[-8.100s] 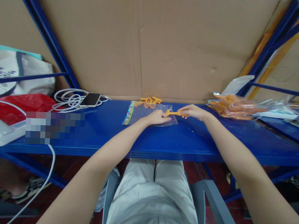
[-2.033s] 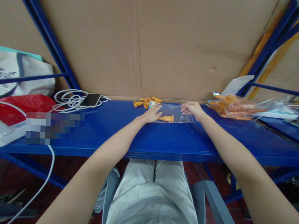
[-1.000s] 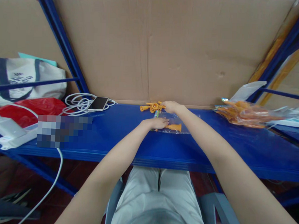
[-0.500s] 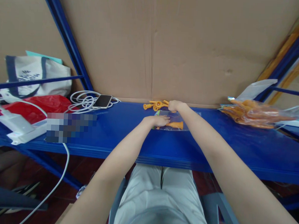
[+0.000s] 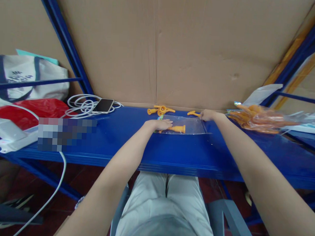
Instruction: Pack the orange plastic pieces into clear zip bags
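My left hand [image 5: 162, 124] lies flat with outstretched fingers on a clear plastic bag [image 5: 197, 126], pressing it to the blue shelf. An orange horn-shaped plastic piece [image 5: 178, 128] lies at the bag, its flared end pointing right past my fingertips. Beyond the bag's far right corner, my right hand [image 5: 207, 115] is closed on one end of a slender, curved orange plastic piece [image 5: 193, 113], which sticks out to the left. Near the cardboard wall rests a small cluster of similar orange pieces [image 5: 161, 110], behind my left hand.
Bagged orange pieces [image 5: 259, 119] lie in a pile on the right of the blue shelf [image 5: 182, 155]. To the left are a phone [image 5: 103, 106], coiled white cable [image 5: 81, 102], a red bag [image 5: 43, 107] and a white power strip [image 5: 18, 138]. Cardboard [image 5: 191, 50] closes the back.
My right hand has moved right, away from the orange cluster, carrying a curved orange piece. My left hand stays on the bag, and the camera view has shifted slightly.
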The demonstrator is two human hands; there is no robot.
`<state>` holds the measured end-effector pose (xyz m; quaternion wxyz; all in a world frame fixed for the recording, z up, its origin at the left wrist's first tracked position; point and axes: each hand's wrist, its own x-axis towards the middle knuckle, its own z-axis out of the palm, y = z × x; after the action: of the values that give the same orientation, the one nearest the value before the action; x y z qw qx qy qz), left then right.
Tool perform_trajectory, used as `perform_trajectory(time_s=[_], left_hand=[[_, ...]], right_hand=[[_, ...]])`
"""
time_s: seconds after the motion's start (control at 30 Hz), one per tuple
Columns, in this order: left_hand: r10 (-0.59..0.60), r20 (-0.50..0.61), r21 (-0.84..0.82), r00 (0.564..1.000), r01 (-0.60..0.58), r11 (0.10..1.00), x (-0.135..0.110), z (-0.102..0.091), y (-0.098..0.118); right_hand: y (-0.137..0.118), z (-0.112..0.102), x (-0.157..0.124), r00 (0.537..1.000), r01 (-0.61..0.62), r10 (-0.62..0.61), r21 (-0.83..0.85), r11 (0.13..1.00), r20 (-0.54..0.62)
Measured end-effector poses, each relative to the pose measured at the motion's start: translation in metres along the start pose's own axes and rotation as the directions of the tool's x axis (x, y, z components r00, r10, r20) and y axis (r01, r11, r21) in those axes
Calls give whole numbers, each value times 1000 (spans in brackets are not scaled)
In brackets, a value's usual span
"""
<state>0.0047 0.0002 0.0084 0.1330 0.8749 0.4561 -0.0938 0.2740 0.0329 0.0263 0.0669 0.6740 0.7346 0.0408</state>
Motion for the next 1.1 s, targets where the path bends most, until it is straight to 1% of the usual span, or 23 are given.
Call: perform_trajectory(time_s=[0.1, 0.2, 0.27, 0.3, 0.37, 0.43, 0.5, 0.53, 0.57, 0.6, 0.67, 0.73, 0.8, 0.87, 0.97, 1.1], left_hand=[[4, -13, -6, 1000, -4, 1000, 8, 2, -9], [-2, -30, -7, 1000, 2, 1000, 12, 3, -14], [2, -34, 0, 999, -2, 1000, 12, 3, -15], [2, -36, 8, 999, -2, 1000, 12, 4, -15], [5, -51, 24, 999, -4, 1000, 11, 5, -15], [-11, -78, 25, 997, 12, 1000, 10, 6, -14], [-33, -102, 9, 994, 34, 999, 10, 7, -14], [-44, -110, 0, 993, 44, 999, 10, 7, -14], [-50, -115, -7, 992, 50, 999, 9, 8, -14], [-49, -120, -9, 992, 49, 999, 9, 8, -14], [-43, -127, -9, 991, 43, 999, 8, 8, -14], [-45, -129, -15, 991, 44, 999, 6, 7, -12], [-50, -129, -16, 990, 49, 999, 5, 7, -10], [-51, -129, -7, 990, 50, 999, 4, 6, -9], [-52, -134, 2, 990, 53, 999, 3, 5, -8], [-54, -132, -5, 990, 54, 999, 4, 6, -10]], right_hand=[[20, 22, -14, 996, 14, -6, 82, 997, -94], [39, 42, -28, 970, 57, 3, 241, 969, -243], [48, 49, -35, 963, 74, 22, 342, 937, -270], [51, 50, -38, 963, 57, 48, 377, 925, -264], [55, 47, -42, 969, -37, 130, 397, 917, -211], [55, 41, -45, 970, -147, 203, 339, 929, -133], [55, 32, -49, 964, -223, 253, 263, 939, -83], [55, 29, -51, 959, -244, 272, 256, 935, -80], [56, 25, -54, 952, -253, 291, 284, 925, -97], [57, 22, -57, 941, -248, 310, 348, 904, -134], [59, 19, -61, 907, -177, 348, 535, 826, -237], [59, 16, -64, 863, -57, 384, 691, 720, -328], [58, 14, -64, 837, 38, 407, 782, 622, -365], [56, 10, -63, 832, 91, 418, 833, 545, -364], [51, 4, -64, 836, 130, 433, 889, 439, -336], [43, 1, -67, 866, 149, 426, 948, 281, -263]])
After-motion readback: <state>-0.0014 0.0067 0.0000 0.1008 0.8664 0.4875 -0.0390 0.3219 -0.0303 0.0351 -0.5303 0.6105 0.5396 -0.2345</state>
